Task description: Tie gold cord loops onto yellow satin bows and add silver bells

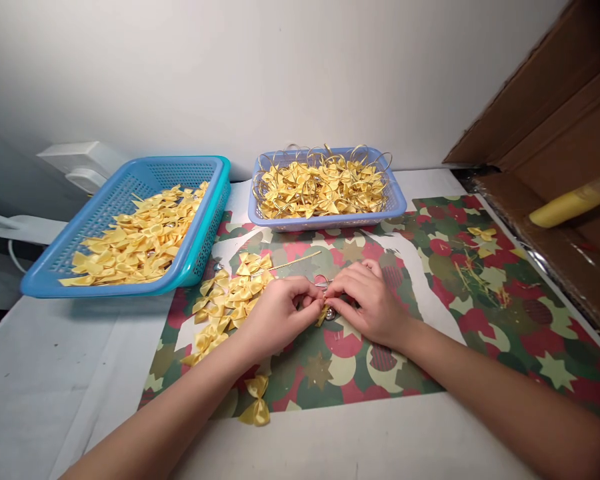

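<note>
My left hand (pixel 291 308) and my right hand (pixel 367 300) meet over the patterned mat, fingertips pinched together. Between them is a yellow ribbon bow (pixel 322 316), mostly hidden by the fingers, with a small silver bell (pixel 331 313) hanging at it. A thin loop of gold cord (pixel 322 280) rises just behind the fingertips. Left of my left hand lies a loose pile of yellow bows (pixel 235 293), with a straight gold tie (pixel 295 261) sticking out beyond it. One single bow (pixel 257 401) rests at the mat's front edge, beside my left forearm.
A blue basket (pixel 80 237) of bows, nested in a turquoise one (pixel 223 193), stands at left. At the back, a lilac basket (pixel 330 220) holds bows with gold loops. Cord scraps (pixel 480 280) lie on the mat (pixel 425 373). A cardboard box (pixel 545 107) borders the right.
</note>
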`<action>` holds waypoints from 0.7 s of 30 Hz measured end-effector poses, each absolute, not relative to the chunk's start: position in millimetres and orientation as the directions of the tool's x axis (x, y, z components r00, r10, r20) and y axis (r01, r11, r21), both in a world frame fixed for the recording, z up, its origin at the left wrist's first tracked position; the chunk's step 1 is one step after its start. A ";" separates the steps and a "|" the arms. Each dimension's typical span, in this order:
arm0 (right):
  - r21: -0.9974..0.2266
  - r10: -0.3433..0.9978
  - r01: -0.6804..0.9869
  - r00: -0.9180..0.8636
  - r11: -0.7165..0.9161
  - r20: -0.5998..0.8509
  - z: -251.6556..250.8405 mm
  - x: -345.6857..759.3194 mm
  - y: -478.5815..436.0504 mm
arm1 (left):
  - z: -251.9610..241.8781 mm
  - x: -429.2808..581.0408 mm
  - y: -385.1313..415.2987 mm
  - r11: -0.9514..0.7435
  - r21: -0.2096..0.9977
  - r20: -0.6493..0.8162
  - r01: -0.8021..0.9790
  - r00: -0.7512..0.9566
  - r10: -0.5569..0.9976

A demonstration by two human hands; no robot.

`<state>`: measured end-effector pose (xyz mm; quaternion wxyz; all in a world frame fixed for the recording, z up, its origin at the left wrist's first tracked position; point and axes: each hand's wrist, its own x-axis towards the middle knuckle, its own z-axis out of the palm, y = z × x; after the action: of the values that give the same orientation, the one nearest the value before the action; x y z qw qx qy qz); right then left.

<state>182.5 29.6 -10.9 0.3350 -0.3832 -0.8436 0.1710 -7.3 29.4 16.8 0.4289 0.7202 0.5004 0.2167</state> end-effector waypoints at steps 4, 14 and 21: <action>-0.529 0.754 0.538 -0.492 0.656 0.435 -12.3 182.8 29.3 | 16.3 -7.5 29.6 -0.135 0.832 -0.118 0.538 0.409 0.905; -0.489 0.745 0.565 -0.551 0.664 0.375 -9.9 182.1 29.7 | 22.0 -6.0 30.4 -0.113 0.826 -0.131 0.553 0.383 0.914; -0.522 0.741 0.532 -0.552 0.667 0.383 -9.9 183.3 28.2 | 20.7 -7.1 32.8 -0.129 0.818 -0.124 0.560 0.392 0.911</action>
<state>183.3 28.2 -9.9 0.2966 -0.3686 -0.8634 0.1754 -7.1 32.8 20.7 0.4187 0.7216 0.5099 0.2097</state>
